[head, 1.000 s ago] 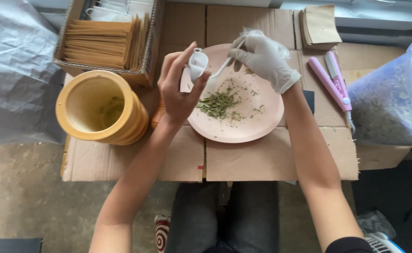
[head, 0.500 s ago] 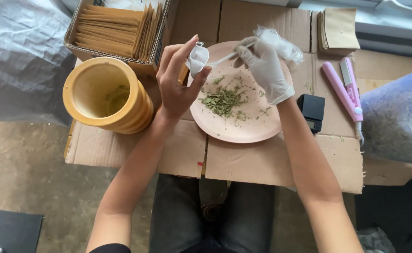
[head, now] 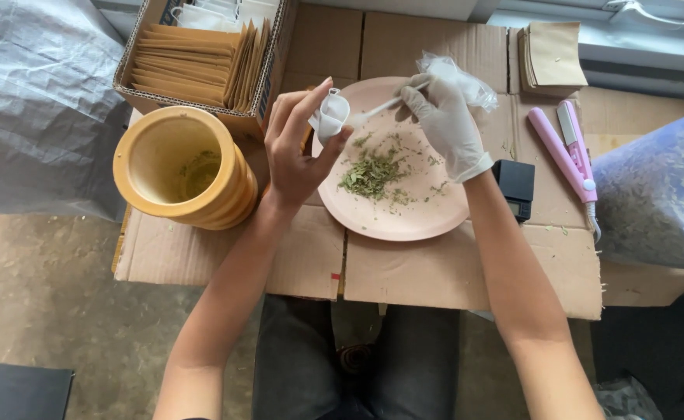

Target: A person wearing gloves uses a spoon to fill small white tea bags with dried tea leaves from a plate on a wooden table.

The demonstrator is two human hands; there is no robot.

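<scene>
My bare left hand pinches a small white filter pouch over the far-left rim of the round pink plate; my gloved right hand grips a thin white spoon at the pouch mouth, dried green leaves mid-plate

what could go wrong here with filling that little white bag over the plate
The small white bag is pinched in the left hand right at the pink plate's edge, so dried leaves slipping off the white spoon in the gloved right hand might land on the cardboard. The bag's mouth looks narrow, so spills seem likely. The right forearm passes close to the small black device and might nudge it.
</scene>
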